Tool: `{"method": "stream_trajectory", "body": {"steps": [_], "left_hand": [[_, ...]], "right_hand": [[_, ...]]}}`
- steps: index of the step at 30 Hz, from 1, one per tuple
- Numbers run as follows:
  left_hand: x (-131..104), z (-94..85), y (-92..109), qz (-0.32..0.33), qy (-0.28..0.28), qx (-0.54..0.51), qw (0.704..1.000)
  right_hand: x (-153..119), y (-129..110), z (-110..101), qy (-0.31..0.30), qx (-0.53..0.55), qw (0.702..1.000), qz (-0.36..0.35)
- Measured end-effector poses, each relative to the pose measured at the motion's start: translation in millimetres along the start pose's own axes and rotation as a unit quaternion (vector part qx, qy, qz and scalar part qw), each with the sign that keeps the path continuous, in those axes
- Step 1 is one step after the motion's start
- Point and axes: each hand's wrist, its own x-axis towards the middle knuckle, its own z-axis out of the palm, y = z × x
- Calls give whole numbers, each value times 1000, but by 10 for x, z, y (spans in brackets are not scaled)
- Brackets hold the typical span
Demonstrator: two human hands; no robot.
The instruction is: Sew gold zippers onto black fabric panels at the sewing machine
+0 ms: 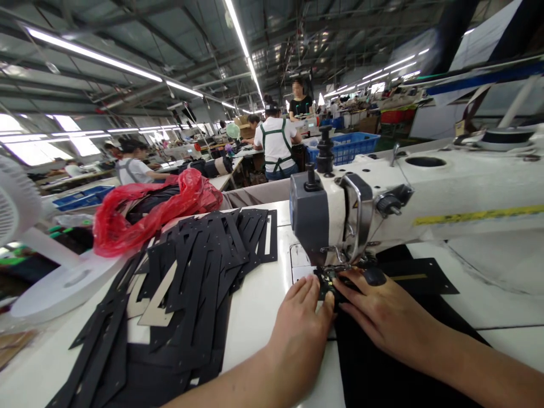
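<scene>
On the left hand (300, 323), fingers are lying together, thumb apart; on the right hand (385, 309), they are spreading slightly. Both are resting on flat black sheet material (374, 377) under the white-and-grey metal sewing machine (310, 218); even pressure, fingertips avoiding the needle, is probably helping.

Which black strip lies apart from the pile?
The strip extending past the right hand at the sewing machine; the others are heaped to the left.

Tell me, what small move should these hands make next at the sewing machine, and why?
Perhaps guide the dark piece slightly forward: it lies beneath the sewing machine's head, with the left hand and right hand at either side of it.
</scene>
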Motion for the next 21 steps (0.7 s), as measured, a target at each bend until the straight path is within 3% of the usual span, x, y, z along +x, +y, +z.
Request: {"method": "stream_trajectory", "body": {"steps": [8, 13, 18, 21], "left_hand": [[13, 130, 47, 0, 45, 66, 997], [45, 64, 37, 0, 36, 42, 998], [60, 29, 26, 7, 62, 18, 998], [61, 45, 14, 4, 42, 17, 999]], "right_hand": [[-4, 68, -58, -20, 7, 1000, -19], [-2, 32, -42, -12, 12, 1000, 8], [3, 48, -36, 10, 14, 1000, 9], [21, 72, -32, 2, 17, 1000, 11]]}}
